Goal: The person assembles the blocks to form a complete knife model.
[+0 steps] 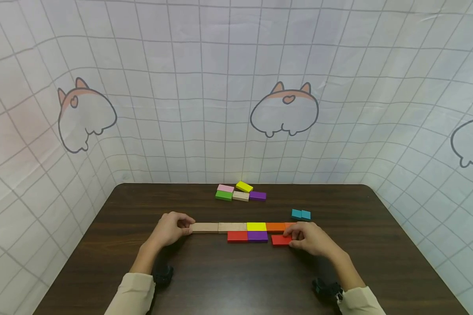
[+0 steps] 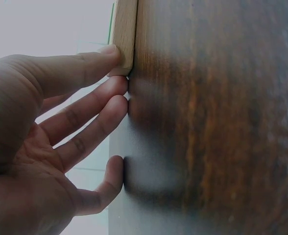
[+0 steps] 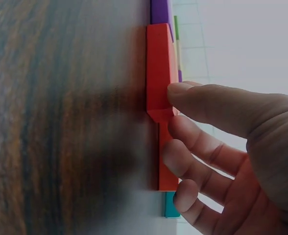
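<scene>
The biggest thing on my feed is a white gridded backdrop [image 1: 205, 148] printed with cartoon animals, across the far side and along left and right. In front of it I have a dark tabletop [image 1: 236, 275]. Two hands in cream sleeves reach over it from the near side. The right hand [image 1: 310, 238] has its grip closed on the held red block [image 1: 279, 240], thumb and finger pinching its right end. The left hand [image 1: 171, 228] is grasping too, pinching the left end of a pale block [image 1: 205, 228].

That pale block begins the long row, end to end: rightward I read a second pale block [image 1: 232, 226], a yellow block [image 1: 256, 226], an orange block [image 1: 275, 227] and another orange block [image 1: 289, 225], partly hidden by the right fingers. Farther off I count a cluster of five: pink, green, pale, yellow and purple. Along the row's near side sit the left red block [image 1: 237, 236] and a purple block [image 1: 257, 236], touching. Far of the right hand lie two teal blocks [image 1: 301, 214], side by side. The held red block is just right of the purple one, a narrow gap between, and slightly nearer.
</scene>
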{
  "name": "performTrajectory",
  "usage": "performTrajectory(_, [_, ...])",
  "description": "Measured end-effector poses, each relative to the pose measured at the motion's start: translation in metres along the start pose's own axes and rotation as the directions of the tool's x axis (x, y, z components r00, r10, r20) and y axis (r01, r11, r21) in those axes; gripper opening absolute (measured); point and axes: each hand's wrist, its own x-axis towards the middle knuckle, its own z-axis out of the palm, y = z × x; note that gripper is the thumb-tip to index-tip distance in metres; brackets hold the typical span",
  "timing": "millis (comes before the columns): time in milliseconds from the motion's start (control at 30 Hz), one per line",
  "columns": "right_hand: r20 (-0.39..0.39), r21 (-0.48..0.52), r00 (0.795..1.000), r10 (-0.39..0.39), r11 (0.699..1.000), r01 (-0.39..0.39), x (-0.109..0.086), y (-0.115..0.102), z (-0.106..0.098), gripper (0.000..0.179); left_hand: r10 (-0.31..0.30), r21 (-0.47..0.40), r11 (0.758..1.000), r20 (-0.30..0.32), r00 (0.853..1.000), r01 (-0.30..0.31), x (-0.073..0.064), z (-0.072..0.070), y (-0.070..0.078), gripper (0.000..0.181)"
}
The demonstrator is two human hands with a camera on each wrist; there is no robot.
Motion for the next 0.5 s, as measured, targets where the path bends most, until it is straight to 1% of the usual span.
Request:
performTrajectory(200, [-0.009, 0.011, 1.000, 0.013, 1.000, -0.013, 0.0010, -0.0006, 0.0025, 0.020, -0.003, -0.005, 1.000, 0.001, 1.000, 0.003, -0.0001, -0.0004, -0.0002, 0.015])
performTrajectory(500, [-0.037, -0.002, 0.998, 0.040, 0.999, -0.040, 0.0048, -0.0019, 0.0080, 0.019, -0.012, -0.009, 1.000, 0.003, 1.000, 0.012, -0.0008, -0.0006, 0.0004, 0.015])
